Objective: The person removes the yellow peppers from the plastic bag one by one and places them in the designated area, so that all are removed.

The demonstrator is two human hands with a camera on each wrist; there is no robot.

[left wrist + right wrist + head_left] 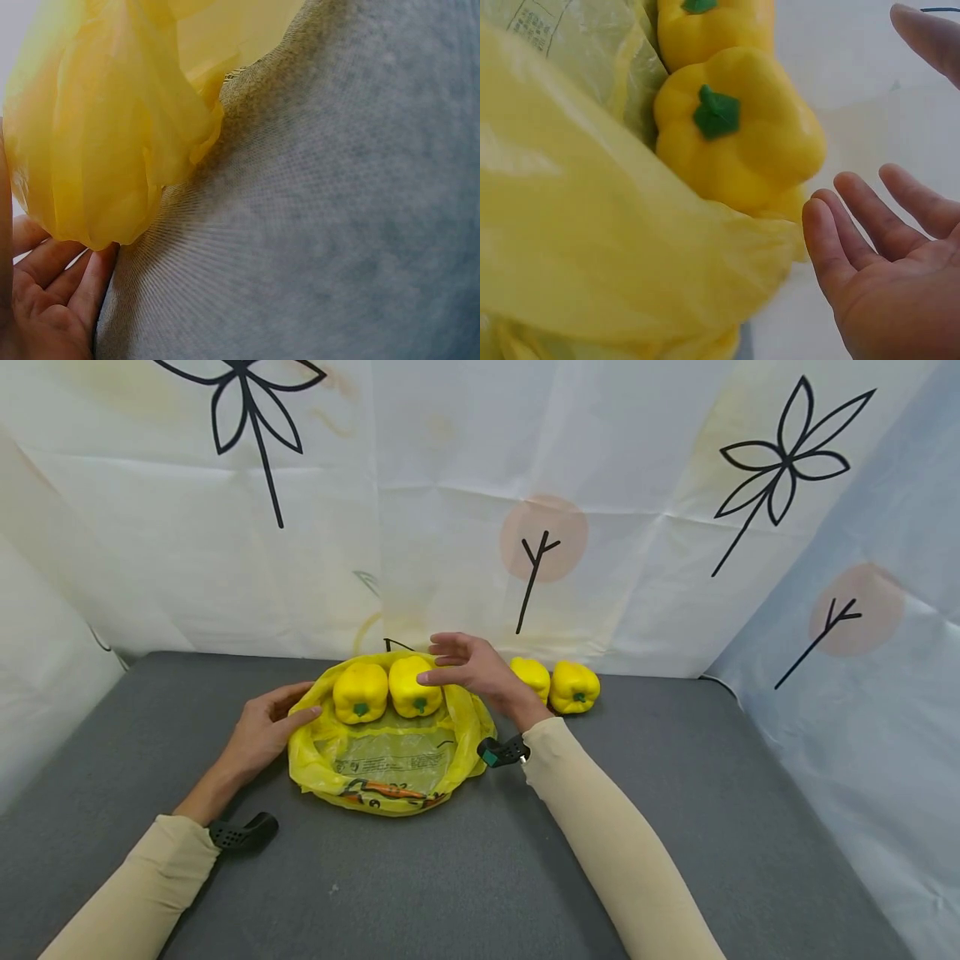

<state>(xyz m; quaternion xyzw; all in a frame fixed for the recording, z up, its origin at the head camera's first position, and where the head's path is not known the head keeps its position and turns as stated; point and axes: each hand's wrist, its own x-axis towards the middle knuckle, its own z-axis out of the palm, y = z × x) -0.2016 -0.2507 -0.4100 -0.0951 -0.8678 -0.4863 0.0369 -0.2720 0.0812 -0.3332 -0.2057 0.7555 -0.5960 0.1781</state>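
Observation:
A yellow plastic bag (393, 764) lies with its mouth wide on the grey table. Two yellow bell peppers with green stems are inside: the left pepper (358, 692) and the right pepper (407, 692), side by side at the far end. My left hand (258, 735) holds the bag's left side, thumb over the rim and fingers (56, 270) against the outside. Above the bag's far right edge is my right hand (476, 672), its fingers extended. In the right wrist view that hand (900, 277) appears apart from the nearer pepper (739, 131), with nothing in its palm.
Two more yellow peppers stand right of the bag: one pepper (528, 675) partly hidden by my right wrist, and another pepper (574, 687) beside it. A pale printed cloth (442, 543) hangs behind the grey table (390, 893).

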